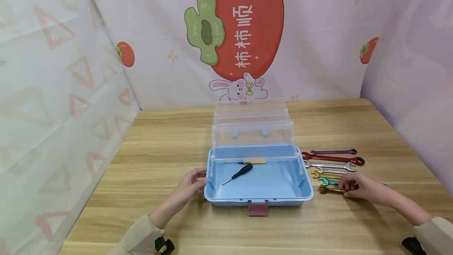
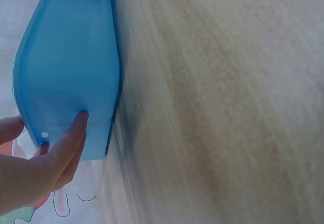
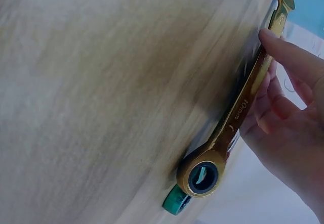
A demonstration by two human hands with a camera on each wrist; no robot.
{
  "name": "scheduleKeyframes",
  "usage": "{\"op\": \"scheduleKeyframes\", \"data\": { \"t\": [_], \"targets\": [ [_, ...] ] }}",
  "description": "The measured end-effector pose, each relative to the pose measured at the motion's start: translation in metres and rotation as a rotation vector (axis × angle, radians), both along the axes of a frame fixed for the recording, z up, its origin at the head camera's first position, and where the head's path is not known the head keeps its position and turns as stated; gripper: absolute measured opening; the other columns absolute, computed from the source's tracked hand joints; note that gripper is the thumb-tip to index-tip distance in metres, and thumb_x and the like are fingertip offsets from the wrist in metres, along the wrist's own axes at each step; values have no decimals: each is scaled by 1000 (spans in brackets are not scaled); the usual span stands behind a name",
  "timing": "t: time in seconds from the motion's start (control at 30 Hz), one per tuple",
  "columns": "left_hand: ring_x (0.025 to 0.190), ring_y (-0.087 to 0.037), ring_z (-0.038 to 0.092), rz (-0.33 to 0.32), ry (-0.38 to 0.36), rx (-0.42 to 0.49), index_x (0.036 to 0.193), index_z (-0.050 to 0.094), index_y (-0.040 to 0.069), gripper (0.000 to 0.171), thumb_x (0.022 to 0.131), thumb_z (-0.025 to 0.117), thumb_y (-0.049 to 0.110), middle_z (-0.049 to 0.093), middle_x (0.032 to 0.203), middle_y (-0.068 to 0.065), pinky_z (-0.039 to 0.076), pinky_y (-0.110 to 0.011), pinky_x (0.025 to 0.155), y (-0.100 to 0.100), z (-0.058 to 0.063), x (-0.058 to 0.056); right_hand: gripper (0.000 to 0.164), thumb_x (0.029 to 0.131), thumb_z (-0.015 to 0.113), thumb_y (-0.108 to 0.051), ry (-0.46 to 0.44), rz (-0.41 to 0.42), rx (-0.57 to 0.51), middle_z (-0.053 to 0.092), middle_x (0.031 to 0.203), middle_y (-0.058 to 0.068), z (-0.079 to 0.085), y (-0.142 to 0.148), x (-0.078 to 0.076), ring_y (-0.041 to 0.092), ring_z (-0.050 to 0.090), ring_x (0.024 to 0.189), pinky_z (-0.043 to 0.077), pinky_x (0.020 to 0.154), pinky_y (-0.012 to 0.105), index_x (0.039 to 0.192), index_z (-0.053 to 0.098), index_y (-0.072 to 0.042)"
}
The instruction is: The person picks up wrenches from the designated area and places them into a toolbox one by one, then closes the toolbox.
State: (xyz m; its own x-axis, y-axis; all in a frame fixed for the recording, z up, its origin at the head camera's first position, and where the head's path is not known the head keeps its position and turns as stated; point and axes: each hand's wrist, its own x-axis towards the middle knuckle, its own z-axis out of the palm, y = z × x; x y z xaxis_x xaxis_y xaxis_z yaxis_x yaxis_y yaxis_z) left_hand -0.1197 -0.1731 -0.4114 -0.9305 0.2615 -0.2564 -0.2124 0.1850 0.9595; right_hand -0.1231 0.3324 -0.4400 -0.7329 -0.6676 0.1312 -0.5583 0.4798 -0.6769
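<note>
A light blue toolbox with a raised clear lid stands on the table. My left hand holds it at its left end, thumb at the rim and fingers against the outer wall. Inside lie a black-handled screwdriver and a yellow-handled tool, partly behind the lid's edge. Right of the box, my right hand pinches a bronze-gold ratchet wrench between thumb and fingers. The wrench's open end points at the box; its ring end faces the right wrist camera. A green wrench shows behind it.
Several coloured wrenches lie in a row right of the box, among them a purple wrench, a red wrench and a silver wrench. The box's pink latch hangs down in front. A printed cloth hangs behind the table.
</note>
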Motion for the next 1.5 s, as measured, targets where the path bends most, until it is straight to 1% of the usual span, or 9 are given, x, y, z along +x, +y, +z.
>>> {"op": "scheduleKeyframes", "data": {
  "t": [0.1, 0.27, 0.53, 0.6, 0.73, 0.97, 1.3, 1.37, 1.5],
  "targets": [
    [106, -27, 51, 5, -2, -8, 127, 36, -6, 47, 88, 53, 16, 43, 124, -26, 49, -38, 79, 0, -1, 0, 20, 71, 67, 5, -29, 28, -45, 52, 71, -6, 0, 2, -1, 1, 45, 63, 38, 47, 21, 84, 59, -7],
    [105, -27, 51, -3, 2, -6, 127, 36, -7, 48, 88, 53, 16, 43, 124, -26, 49, -38, 79, 0, -3, 0, 15, 73, 67, 2, -63, 33, -60, 56, 71, 0, 0, 3, -2, 0, 47, 64, 40, 48, 21, 83, 62, -6],
    [104, -27, 52, 6, 0, -10, 126, 37, -6, 47, 88, 53, 16, 44, 123, -24, 49, -38, 79, 0, -1, 0, 15, 72, 66, 6, -64, -8, -86, 60, 72, -3, 2, 5, -6, -3, 47, 64, 39, 46, 20, 83, 64, -4],
    [104, -26, 52, 6, -1, -10, 127, 37, -6, 47, 88, 53, 16, 44, 123, -25, 49, -38, 79, 0, -1, 0, 14, 73, 66, 5, -80, -17, -82, 60, 73, -4, 4, 4, -8, -4, 47, 64, 40, 46, 20, 83, 64, -4],
    [104, -26, 52, -2, 6, 2, 127, 36, -7, 47, 89, 52, 15, 43, 124, -26, 49, -38, 79, 0, -1, 0, 11, 74, 66, 2, -118, -37, -72, 62, 76, -5, 11, 1, -12, -4, 49, 66, 42, 47, 20, 85, 65, -2],
    [103, -26, 53, -1, 11, 2, 126, 36, -7, 46, 88, 52, 14, 43, 123, -26, 49, -37, 78, 1, 0, -1, 10, 74, 66, 2, -69, -57, -39, 66, 79, -3, 24, -3, -21, -4, 53, 67, 45, 49, 20, 85, 66, 0],
    [103, -26, 53, 13, 0, -10, 126, 38, -6, 46, 88, 54, 15, 44, 123, -25, 49, -38, 78, 0, -2, -1, 11, 76, 66, -1, -82, -112, 46, 66, 79, 4, 45, -8, -31, -2, 52, 64, 44, 48, 21, 86, 65, 4],
    [102, -26, 53, 14, -1, -13, 126, 38, -6, 46, 88, 54, 15, 45, 123, -24, 49, -39, 78, -1, -2, -2, 11, 76, 66, -1, -78, -120, 52, 66, 78, 3, 49, -9, -33, -2, 51, 63, 44, 47, 21, 85, 65, 3],
    [102, -26, 53, 5, -3, -15, 126, 37, -6, 46, 88, 53, 15, 44, 123, -25, 49, -38, 78, -1, -2, -2, 10, 76, 65, 0, -66, -109, 50, 66, 79, 3, 55, -11, -37, 0, 53, 62, 45, 48, 22, 85, 65, 3]
  ]
}}
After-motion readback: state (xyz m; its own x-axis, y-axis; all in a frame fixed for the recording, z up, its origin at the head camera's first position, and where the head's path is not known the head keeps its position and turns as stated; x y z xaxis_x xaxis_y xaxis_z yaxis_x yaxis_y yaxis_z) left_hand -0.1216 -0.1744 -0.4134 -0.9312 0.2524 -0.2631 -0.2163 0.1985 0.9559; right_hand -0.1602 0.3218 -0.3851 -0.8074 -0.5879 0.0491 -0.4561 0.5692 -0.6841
